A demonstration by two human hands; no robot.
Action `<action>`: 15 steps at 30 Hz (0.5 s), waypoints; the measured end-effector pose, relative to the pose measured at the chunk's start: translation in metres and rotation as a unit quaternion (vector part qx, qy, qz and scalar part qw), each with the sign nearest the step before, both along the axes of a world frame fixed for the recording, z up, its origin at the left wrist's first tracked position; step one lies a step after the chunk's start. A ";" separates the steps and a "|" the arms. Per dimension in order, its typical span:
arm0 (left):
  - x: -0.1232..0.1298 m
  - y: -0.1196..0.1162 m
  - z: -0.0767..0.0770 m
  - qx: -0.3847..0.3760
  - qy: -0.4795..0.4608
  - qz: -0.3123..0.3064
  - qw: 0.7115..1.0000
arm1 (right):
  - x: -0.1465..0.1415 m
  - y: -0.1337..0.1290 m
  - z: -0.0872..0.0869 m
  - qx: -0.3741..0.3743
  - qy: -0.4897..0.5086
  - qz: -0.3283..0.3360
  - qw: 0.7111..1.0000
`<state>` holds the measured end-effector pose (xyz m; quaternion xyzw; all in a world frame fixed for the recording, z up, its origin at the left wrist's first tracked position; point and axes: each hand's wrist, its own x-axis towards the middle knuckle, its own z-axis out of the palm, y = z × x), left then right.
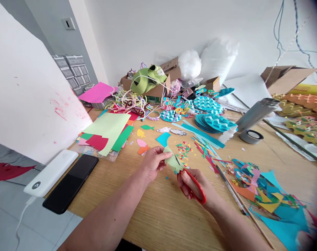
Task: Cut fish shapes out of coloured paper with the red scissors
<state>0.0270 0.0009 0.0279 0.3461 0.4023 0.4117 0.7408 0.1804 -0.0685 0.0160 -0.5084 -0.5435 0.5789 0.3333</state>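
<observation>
My left hand (155, 161) pinches a small piece of pale green paper (173, 160) above the wooden table. In my right hand (191, 184) is a pair of scissors with red handles (200, 195), its blades at the paper's lower right edge. Just beyond my hands lie small cut-out paper fish: a green one (147, 127), a yellow one (140, 133), a pink one (141, 143) and an orange one (142, 150). Two drawn fish on white paper (171, 131) lie behind a blue paper piece (163, 139). Tiny paper bits (184, 150) are scattered beside the green paper.
Coloured paper sheets (106, 129), a black phone (71, 183) and a white power bank (51, 172) are on the left. At right are paper scraps (273, 202), a paintbrush (242, 202), a metal flask (258, 113) and its lid (251, 136). Blue scalloped discs (216, 123) stand farther back.
</observation>
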 end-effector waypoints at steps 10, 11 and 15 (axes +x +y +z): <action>0.000 0.000 0.001 -0.003 -0.002 0.000 1.000 | 0.002 0.001 -0.004 0.003 -0.008 0.003 1.000; 0.000 0.000 0.000 -0.004 -0.003 0.000 1.000 | 0.002 0.001 -0.003 0.002 -0.009 0.004 1.000; 0.000 0.001 -0.001 -0.007 -0.009 0.004 1.000 | 0.001 0.000 0.002 -0.007 0.002 0.014 1.000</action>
